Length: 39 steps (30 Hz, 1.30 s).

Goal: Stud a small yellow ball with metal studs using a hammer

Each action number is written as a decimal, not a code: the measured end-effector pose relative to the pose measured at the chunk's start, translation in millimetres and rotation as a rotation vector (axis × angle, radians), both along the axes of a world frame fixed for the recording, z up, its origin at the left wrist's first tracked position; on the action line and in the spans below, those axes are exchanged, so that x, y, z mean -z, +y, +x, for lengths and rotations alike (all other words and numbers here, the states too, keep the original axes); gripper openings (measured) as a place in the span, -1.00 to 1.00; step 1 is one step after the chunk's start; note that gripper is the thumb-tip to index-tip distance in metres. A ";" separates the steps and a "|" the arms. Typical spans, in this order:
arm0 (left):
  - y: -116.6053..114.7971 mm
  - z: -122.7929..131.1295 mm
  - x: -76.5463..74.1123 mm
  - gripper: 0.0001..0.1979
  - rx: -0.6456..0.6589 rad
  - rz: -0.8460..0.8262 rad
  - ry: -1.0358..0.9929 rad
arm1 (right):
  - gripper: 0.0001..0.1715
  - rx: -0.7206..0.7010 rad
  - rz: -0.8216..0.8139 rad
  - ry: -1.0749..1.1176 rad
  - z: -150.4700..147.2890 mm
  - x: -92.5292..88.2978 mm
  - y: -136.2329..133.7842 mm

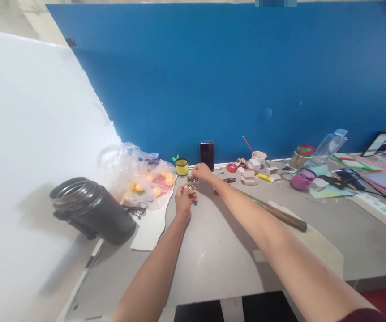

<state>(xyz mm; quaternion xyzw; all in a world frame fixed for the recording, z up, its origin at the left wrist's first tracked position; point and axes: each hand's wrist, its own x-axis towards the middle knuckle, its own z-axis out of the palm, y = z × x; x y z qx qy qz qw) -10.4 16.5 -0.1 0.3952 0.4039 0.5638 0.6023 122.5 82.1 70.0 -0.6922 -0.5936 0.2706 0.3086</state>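
Observation:
My left hand (182, 201) is closed around a small shiny gold-and-silver piece (191, 189), too small to name. Just beyond it is a small tray-like box (193, 180) with dark metallic bits in it. The fingers of my right hand (202, 171) are pinched together at the upper edge of this box; whatever they grip is hidden. Behind the hands stand a yellow mesh pouch (181, 167) and an upright phone (207, 155). Under my right forearm lies a hammer, its wooden handle (287, 216) pointing right and its metal head (229, 180) showing to the left.
A dark wide-mouthed flask (95, 210) leans at the left beside a clear plastic bag (139, 179) of orange balls. Small white boxes (249, 176), a paper cup (259, 156), a purple pouch (303, 179), a clear bottle (330, 145) and a power strip (381, 212) crowd the right.

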 end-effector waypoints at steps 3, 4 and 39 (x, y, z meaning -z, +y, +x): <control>-1.0 -1.0 -3.8 -0.66 0.008 -0.030 -0.049 | -0.74 -0.004 0.007 0.184 7.3 -0.1 -10.7; -1.8 -1.1 -5.5 -0.69 0.010 -0.041 -0.062 | -0.74 -0.011 0.002 0.250 10.2 0.0 -17.7; -40.9 10.1 -21.1 -0.51 0.177 0.177 0.333 | -0.50 -0.110 -0.131 1.193 31.0 49.4 -140.8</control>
